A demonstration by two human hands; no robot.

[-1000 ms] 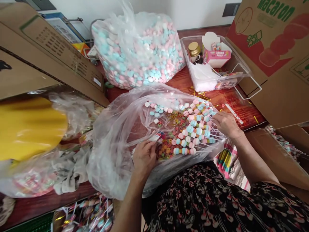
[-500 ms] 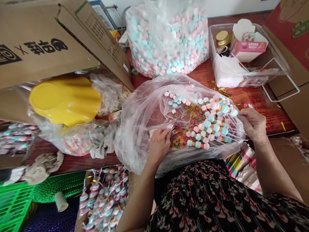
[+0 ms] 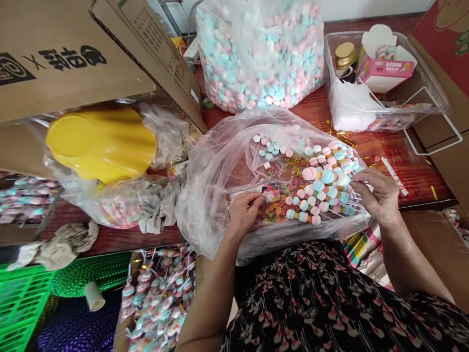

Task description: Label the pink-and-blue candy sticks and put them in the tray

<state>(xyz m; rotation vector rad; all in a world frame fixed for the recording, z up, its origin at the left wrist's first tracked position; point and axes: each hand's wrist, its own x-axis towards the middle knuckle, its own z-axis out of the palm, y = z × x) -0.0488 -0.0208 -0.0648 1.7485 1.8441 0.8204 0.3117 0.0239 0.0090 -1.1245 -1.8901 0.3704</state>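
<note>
My right hand (image 3: 379, 195) pinches the stick end of a candy skewer (image 3: 327, 176) threaded with pink, blue and white tablets. It is over other candy skewers (image 3: 304, 215), whose sticks point right. My left hand (image 3: 245, 211) is closed on the edge of a small, colourful patterned wrapper (image 3: 270, 191), left of the skewer's tip. Both hands work above a spread clear plastic bag (image 3: 208, 195). On it lie loose ring candies (image 3: 274, 212) and a few loose tablets (image 3: 269, 155).
Behind stands a big bag of pastel tablets (image 3: 264, 73). A clear plastic bin (image 3: 410, 120) is at back right. At left are a cardboard box (image 3: 73, 93) and a yellow scalloped bowl (image 3: 102, 146). Below, a carton holds wrapped candy skewers (image 3: 161, 298) beside a green crate (image 3: 22, 303).
My right hand has moved slightly left, bringing the skewer's tip nearer my left hand. The wrapper in my left hand now shows flatter and wider. The whole view has shifted a little.
</note>
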